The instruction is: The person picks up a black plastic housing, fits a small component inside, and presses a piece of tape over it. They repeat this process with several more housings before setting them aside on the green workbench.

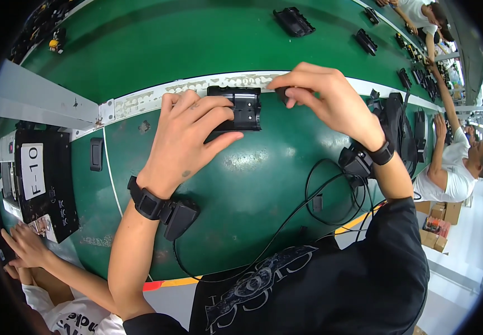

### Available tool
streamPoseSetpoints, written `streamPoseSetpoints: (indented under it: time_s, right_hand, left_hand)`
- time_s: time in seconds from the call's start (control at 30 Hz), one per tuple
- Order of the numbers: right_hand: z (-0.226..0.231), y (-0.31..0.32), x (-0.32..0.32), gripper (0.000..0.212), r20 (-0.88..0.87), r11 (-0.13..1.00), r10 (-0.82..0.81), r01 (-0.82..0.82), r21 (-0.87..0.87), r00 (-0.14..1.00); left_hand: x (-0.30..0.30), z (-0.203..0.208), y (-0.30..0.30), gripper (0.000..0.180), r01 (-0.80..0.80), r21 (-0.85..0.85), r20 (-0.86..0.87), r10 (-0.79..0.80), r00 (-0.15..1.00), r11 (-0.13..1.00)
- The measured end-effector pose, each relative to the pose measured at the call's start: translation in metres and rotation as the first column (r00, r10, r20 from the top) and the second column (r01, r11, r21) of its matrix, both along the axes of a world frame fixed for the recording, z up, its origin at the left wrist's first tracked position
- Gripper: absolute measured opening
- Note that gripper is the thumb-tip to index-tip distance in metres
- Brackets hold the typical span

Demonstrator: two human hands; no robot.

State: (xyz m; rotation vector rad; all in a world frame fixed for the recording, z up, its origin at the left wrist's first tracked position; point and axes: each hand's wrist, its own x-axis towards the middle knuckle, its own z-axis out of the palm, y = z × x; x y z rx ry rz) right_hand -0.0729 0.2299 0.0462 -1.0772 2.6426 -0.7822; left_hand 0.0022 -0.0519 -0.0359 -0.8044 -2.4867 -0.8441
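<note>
A black plastic housing (247, 111) with an open, hollowed face lies on the green tabletop against the white strip at its far edge. My left hand (188, 125) holds the housing from its left side, fingers curled over the top and thumb stretched along the near side. To the right of the housing and apart from it, my right hand (328, 100) is raised. Its thumb and index finger pinch a small dark piece (282, 95), whose kind I cannot make out. Both my wrists wear black straps with boxy devices attached.
Black cables (291, 216) loop over the table by my right forearm. A flat black part (96, 154) lies at left, near a black box (60, 184). More black housings (294, 22) lie on the green surface beyond the strip. Co-workers sit at both sides.
</note>
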Motion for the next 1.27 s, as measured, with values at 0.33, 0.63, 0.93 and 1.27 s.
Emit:
streamPoseSetpoints:
  time_s: [0.33, 0.63, 0.93, 1.27]
  right_hand:
    - [-0.022, 0.043, -0.011, 0.016, -0.156, 0.988, 0.006, 0.018, 0.153, 0.988]
    - [-0.007, -0.042, 0.017, 0.015, -0.265, 0.979, 0.2, -0.2, 0.028, 0.943]
    - [-0.007, -0.053, 0.0, 0.016, -0.268, 0.926, 0.279, -0.184, 0.331, 0.922]
    - [-0.01, -0.049, 0.001, 0.021, -0.353, 0.915, 0.34, -0.219, 0.339, 0.872]
  left_hand:
    - [0.0, -0.002, 0.001, 0.032, 0.043, 0.04, -0.009, -0.042, 0.999, 0.998]
    - [0.002, -0.003, 0.0, 0.032, 0.065, 0.054, 0.026, -0.066, 0.997, 0.996]
    - [0.0, -0.003, 0.006, 0.038, 0.034, -0.007, -0.024, -0.034, 0.999, 0.999]
    - [0.013, -0.001, 0.012, 0.042, -0.092, -0.156, -0.141, 0.07, 0.987, 0.984]
